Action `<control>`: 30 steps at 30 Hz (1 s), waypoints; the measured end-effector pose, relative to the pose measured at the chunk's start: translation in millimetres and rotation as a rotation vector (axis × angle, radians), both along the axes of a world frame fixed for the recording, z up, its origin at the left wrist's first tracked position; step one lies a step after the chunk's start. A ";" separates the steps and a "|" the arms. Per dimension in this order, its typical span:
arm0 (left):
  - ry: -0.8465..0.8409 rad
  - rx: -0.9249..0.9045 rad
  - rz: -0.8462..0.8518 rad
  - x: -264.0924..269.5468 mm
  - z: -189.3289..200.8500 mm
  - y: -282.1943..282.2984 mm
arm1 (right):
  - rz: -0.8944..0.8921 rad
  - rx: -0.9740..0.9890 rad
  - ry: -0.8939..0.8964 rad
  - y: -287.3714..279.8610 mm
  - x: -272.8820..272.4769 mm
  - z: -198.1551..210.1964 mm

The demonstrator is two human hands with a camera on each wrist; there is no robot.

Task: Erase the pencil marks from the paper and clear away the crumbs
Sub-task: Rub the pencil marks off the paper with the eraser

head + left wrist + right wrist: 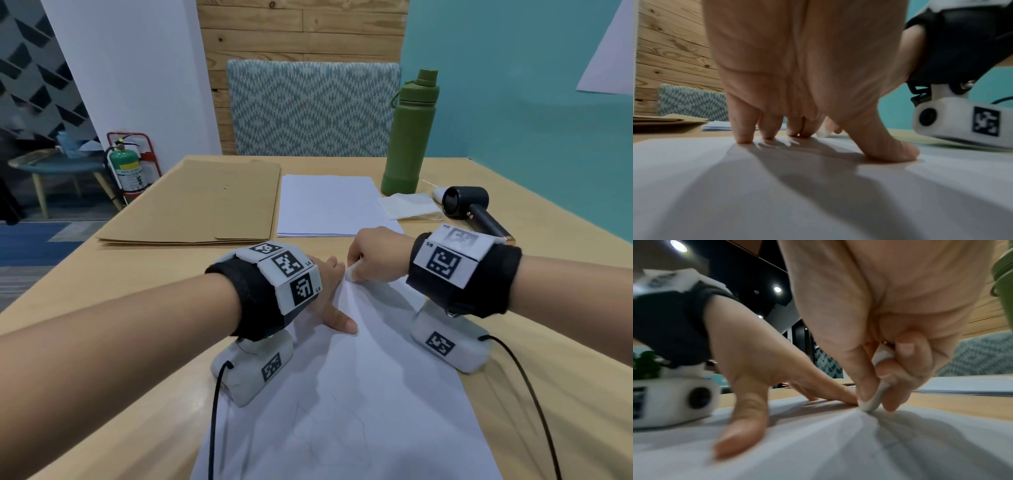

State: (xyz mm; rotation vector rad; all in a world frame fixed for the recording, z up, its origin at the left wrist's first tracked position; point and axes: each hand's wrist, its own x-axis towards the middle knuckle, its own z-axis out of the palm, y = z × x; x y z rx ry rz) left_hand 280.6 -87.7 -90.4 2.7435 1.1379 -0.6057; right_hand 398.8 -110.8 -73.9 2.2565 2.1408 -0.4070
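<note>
White eraser [877, 395], pinched in the right hand [375, 253], rubs the paper [359, 394]; the left hand [327, 291] presses flat. Faint marks remain, so more rubbing comes next.

On the bench [513, 342], the left hand [329, 291] presses flat on the paper [359, 394] while the right hand [373, 255] pinches a white eraser [351, 273] against its far edge. A green bottle [409, 137] stands behind.
</note>
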 end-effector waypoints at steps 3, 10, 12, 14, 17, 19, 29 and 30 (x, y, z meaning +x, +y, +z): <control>-0.011 -0.006 -0.006 0.2 -0.6 0.4 | 0.084 -0.099 -0.063 -8.3 -1.1 1.6; 0.016 0.011 -0.005 0.2 0.9 -1.1 | -0.002 0.034 0.005 3.3 3.2 -0.5; 0.001 0.003 -0.012 0.0 0.8 -0.5 | 0.066 -0.022 0.012 -5.4 2.1 -3.4; -0.007 0.003 -0.012 -0.4 0.3 0.4 | 0.114 -0.087 0.036 -11.1 2.0 -1.5; 0.022 0.008 0.001 -1.0 0.2 -0.5 | 0.040 -0.039 0.019 0.2 8.1 2.3; 0.037 0.006 -0.003 -0.8 0.4 -1.1 | -0.010 0.047 0.014 9.4 10.1 1.6; 0.022 0.009 -0.001 -2.1 1.4 -1.8 | 0.040 0.033 0.003 7.5 4.5 2.5; 0.026 0.009 -0.002 -2.0 1.3 -3.2 | 0.030 0.063 0.006 8.8 4.6 1.6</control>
